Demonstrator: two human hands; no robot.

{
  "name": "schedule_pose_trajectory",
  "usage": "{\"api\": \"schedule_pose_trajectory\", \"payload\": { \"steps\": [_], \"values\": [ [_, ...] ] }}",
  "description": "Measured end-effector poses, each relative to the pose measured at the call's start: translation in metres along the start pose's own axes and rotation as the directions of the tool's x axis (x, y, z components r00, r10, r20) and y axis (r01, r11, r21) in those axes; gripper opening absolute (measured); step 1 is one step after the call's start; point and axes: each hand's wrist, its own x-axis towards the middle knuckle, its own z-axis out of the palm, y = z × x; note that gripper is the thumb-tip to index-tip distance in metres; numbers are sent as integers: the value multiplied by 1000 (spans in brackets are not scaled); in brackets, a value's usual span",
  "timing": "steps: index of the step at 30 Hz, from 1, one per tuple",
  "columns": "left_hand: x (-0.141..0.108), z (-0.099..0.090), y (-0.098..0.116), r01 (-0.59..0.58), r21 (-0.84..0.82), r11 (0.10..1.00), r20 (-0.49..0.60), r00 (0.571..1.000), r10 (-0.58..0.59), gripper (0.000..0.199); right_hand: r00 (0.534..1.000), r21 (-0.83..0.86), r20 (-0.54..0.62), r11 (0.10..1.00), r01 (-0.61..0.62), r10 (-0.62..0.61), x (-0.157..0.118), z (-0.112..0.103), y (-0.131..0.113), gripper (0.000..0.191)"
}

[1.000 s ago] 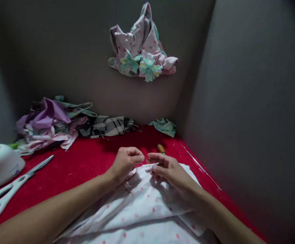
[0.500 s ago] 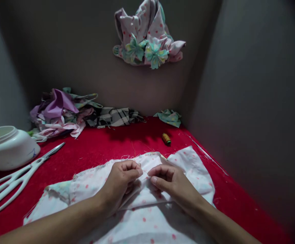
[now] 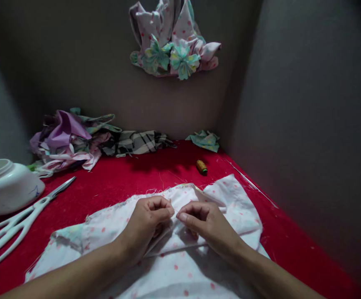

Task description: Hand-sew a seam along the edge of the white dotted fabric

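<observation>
My left hand (image 3: 152, 222) is closed in a pinch above the white cloth with red dots (image 3: 174, 270). Facing it, my right hand (image 3: 203, 222) has thumb and forefinger pressed together. A fine thread (image 3: 174, 210) spans the small gap between the two sets of fingertips. Whether a needle is also there is too small to make out. The cloth lies spread and folded under both hands, with a frayed far edge and a pale green patterned patch (image 3: 71, 234) at its left.
White-handled scissors (image 3: 28, 218) lie at left beside a white pot (image 3: 9, 187). A thread spool (image 3: 201, 167) and a thin metal rod (image 3: 252, 183) rest on the red table cover (image 3: 115, 178). Fabric scraps (image 3: 68, 137) line the back; sewn dotted cloth pieces (image 3: 180, 41) hang on the wall.
My right fingertips have come a little closer to the left ones, narrowing the gap. The whole view has shifted slightly; the cloth stays under my hands.
</observation>
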Motion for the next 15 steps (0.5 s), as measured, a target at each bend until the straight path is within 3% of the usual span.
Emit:
{"api": "schedule_pose_trajectory", "payload": {
  "steps": [5,9,15],
  "values": [
    [1,-1,-1,-20,-98,995,-47,999,15,7,995,49,-96,999,-8,12,1,1,0,15],
    [2,0,0,-6,-191,982,-54,999,-4,9,982,239,-157,969,-62,102,1,-1,-1,14],
    [3,1,1,11,-171,985,-65,998,-22,10,965,334,-200,937,-98,172,0,-1,2,21]
  ]
}}
